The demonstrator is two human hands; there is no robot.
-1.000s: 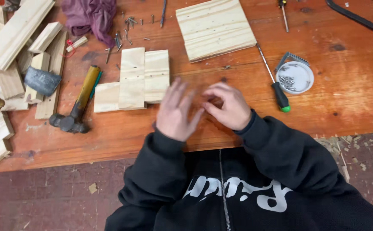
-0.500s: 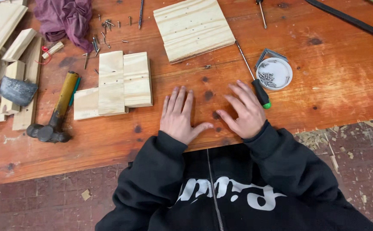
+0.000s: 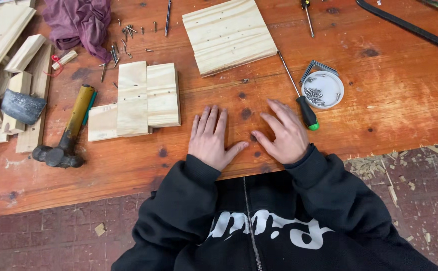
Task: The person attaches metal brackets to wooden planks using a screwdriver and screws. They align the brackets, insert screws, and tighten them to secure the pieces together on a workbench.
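My left hand [image 3: 211,139] lies flat, palm down, on the reddish wooden workbench [image 3: 389,100], fingers spread and holding nothing. My right hand [image 3: 282,133] rests flat beside it, also bare, its fingers close to the black and green handle of a screwdriver [image 3: 299,96] without touching it. Left of my left hand lies an assembly of small pale wood boards [image 3: 136,100] laid across each other. A larger stack of pale boards [image 3: 229,35] sits further up the bench.
A hammer [image 3: 68,133] with a yellow handle lies at the left, next to loose wood offcuts [image 3: 13,75]. Loose screws [image 3: 121,42] and a purple cloth [image 3: 78,22] are at the top left. A white round lid with screws [image 3: 323,89] sits right of the screwdriver. A saw [image 3: 409,27] lies top right.
My hands, together a second ago, have moved apart and now lie flat on the bench. The view has shifted, so the bench items sit lower and further left in the picture.
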